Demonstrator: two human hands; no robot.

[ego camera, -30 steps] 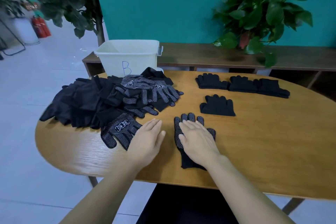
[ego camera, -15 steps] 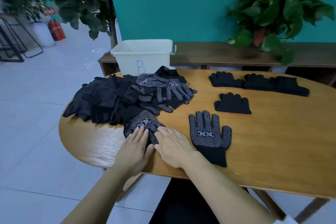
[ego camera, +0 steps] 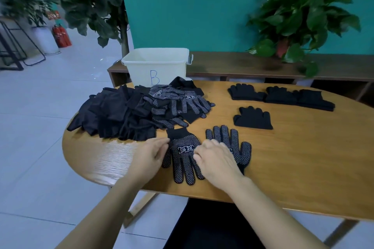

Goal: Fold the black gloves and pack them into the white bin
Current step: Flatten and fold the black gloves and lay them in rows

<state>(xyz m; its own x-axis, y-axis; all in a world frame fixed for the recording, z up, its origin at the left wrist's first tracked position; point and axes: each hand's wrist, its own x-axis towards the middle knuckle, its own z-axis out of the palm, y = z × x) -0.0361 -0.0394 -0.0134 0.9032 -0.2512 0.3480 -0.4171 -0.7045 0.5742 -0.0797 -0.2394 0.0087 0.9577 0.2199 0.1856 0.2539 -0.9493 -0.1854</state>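
Two dotted gloves lie flat at the desk front edge, side by side. Near glove sits between both hands, long axis roughly front-to-back, cuff pointing away toward the pile, fingers toward the person. Second glove lies just right of it, reversed: fingers pointing away, cuff end under the right wrist.

Left hand: fingers extended, tips touching the near glove's left edge by the cuff. Right hand: fingers loosely bent, resting across the second glove w/ tips at the near glove's right edge; can't tell if it pinches fabric.

Likely next: turn the near glove to match the other & stack. Both hands equally near.

Unfolded pile back-left, folded gloves back-right, white bin behind the pile, beyond the desk.
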